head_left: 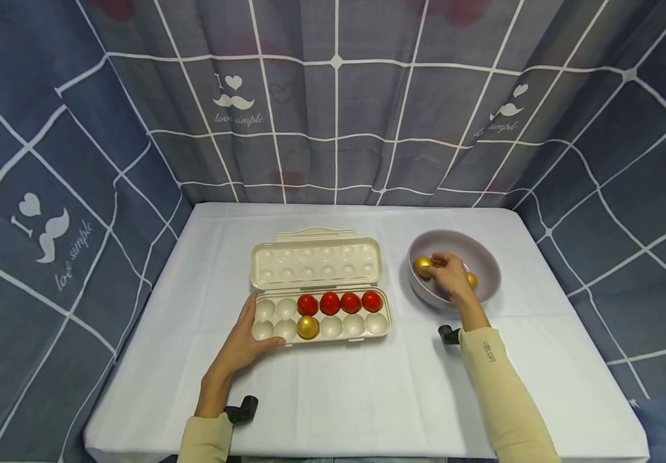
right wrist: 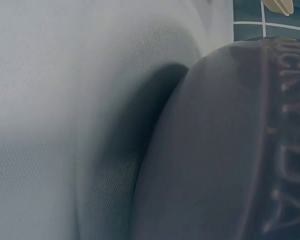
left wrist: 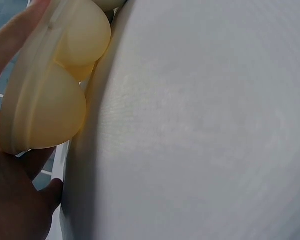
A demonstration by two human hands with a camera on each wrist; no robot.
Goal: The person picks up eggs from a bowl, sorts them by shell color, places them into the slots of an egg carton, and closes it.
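Observation:
A cream egg carton (head_left: 325,330) lies with its lid (head_left: 316,263) folded back. Its back row bears several red balls (head_left: 329,303), and one gold ball (head_left: 307,327) sits in the front row. My left hand (head_left: 242,341) grips the carton's left end, thumb along the front edge; the left wrist view shows the fingers around the carton (left wrist: 57,107) from the side. Inside the mauve bowl (head_left: 488,260), my right hand (head_left: 450,278) pinches another gold ball (head_left: 422,265) between thumb and fingers. A further gold ball (head_left: 471,280) is partly hidden beside that hand.
A white cloth covers the table (head_left: 367,399). Dark checked curtains (head_left: 333,116) stand around its back and sides. The bowl's outer wall (right wrist: 205,140), with raised letters near its rim, fills much of the right wrist view and hides the right hand there.

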